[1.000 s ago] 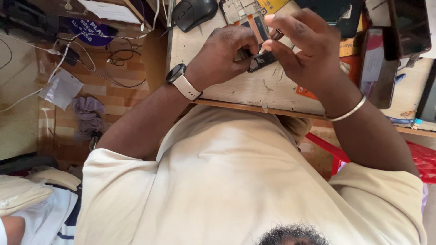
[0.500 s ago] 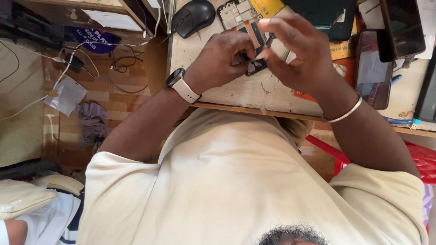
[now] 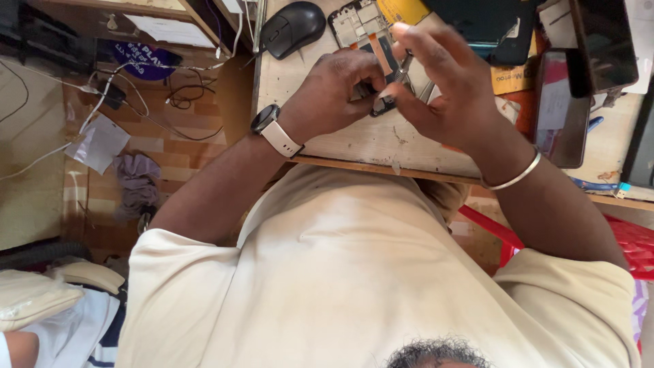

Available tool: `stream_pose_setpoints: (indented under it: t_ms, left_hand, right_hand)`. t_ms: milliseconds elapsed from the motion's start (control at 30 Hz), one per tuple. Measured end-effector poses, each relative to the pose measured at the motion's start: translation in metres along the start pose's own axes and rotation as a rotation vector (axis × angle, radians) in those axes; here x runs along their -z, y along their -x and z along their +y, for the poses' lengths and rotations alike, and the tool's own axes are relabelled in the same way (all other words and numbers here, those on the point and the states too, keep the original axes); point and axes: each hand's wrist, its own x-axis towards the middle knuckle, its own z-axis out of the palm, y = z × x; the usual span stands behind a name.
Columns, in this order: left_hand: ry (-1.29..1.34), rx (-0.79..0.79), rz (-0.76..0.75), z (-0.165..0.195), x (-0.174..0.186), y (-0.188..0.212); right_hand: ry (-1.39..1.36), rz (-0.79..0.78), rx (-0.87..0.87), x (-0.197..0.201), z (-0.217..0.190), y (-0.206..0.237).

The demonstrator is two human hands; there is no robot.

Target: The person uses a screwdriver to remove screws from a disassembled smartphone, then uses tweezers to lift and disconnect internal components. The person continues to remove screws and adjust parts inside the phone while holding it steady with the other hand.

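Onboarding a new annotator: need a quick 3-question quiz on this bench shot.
1. True or false: the white-strapped wristwatch sits on the left wrist.
2. The left hand grips a small dark part. What does the right hand hold? A) a thin metal tool B) a red marker C) a cup
3. Which black rounded device lies at the far left corner of the worn wooden table?
Key: 1 true; 2 A, the thin metal tool; 3 the black computer mouse.
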Motion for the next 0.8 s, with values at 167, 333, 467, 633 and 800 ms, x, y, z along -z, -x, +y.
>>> stream_pose_setpoints:
  t_ms: [167,333,467,633,800]
  left_hand:
    - [-0.006,0.023,-0.01,-0.001,-0.002,0.002]
    - [0.005,0.046,-0.014,0.001,-0.001,0.001]
    - [-0.01,0.039,-0.025,0.003,0.001,0.0]
    - [0.007,0.054,-0.04,0.005,0.002,0.001]
    - [-0.037,0.025,-0.044,0.003,0.003,0.001]
  right_hand:
    - [-0.096,-0.004,-0.041,0.002,-0.004,-0.003]
    - [-0.084,-0.024,-0.139,-0.005,0.004,0.005]
    - [-0.481,0.0,-0.268,-0.006,0.013,0.016]
    - [-0.617,0.001,-0.311,-0.006,0.019,0.02]
    - [-0.674,0.005,-0.352,-0.007,0.02,0.022]
